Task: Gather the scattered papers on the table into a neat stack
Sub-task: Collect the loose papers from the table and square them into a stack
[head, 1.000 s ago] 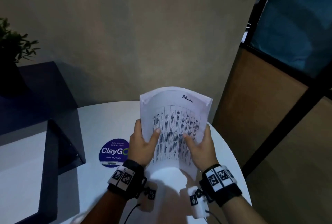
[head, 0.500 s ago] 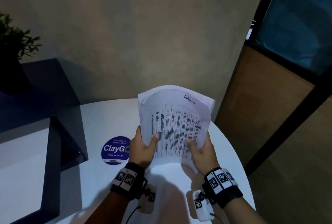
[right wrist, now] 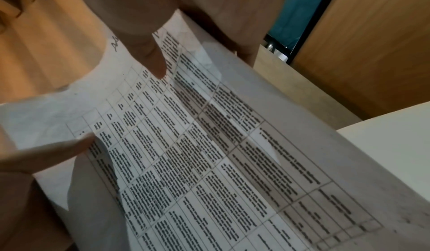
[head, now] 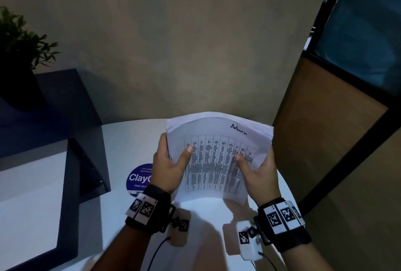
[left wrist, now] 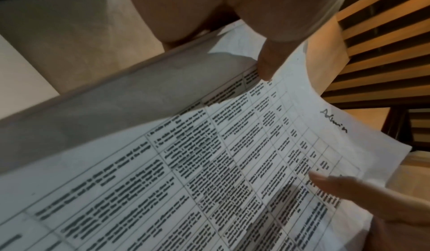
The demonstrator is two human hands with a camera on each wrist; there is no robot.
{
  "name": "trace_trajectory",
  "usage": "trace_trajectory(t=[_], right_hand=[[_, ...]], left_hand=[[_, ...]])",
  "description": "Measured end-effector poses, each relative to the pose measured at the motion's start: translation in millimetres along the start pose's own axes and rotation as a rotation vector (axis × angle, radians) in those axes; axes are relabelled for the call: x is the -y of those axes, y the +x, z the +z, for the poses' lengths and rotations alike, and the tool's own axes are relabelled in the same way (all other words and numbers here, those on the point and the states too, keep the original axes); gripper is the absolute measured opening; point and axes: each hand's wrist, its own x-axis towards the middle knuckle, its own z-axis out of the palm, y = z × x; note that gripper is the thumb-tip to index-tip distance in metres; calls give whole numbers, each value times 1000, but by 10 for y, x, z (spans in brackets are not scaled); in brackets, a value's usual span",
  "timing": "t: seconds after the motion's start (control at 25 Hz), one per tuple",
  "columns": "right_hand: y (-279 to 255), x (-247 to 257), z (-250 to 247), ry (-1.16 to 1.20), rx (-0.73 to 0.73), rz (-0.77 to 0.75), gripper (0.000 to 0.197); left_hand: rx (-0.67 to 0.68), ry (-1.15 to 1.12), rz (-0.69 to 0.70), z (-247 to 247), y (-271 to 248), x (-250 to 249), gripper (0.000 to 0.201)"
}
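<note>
Papers: a bowed sheaf is held upright above the right side of the table; whether its lower edge touches is unclear.
Left hand: grips the left edge, thumb across the top sheet.
Right hand: grips the right edge the same way.
Why: probably to square the edges by tapping.

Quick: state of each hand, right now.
Left hand: grips the paper stack by its left edge, thumb on the top sheet.
Right hand: grips the same stack by its right edge, thumb on top.
</note>
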Motion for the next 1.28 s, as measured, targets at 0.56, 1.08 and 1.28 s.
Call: trace_trajectory(t=[0.56, 1.08, 1.28], right_hand=[[-116, 1071, 714, -1037, 422, -764, 83], [50, 1156, 249, -1190, 235, -539, 78], [364, 872, -241, -1100, 91, -453, 80]], left_hand=[[22, 11, 53, 22, -60, -214, 67], [-38, -67, 13, 31, 66, 64, 34], [-31, -73, -61, -24, 92, 131, 37]])
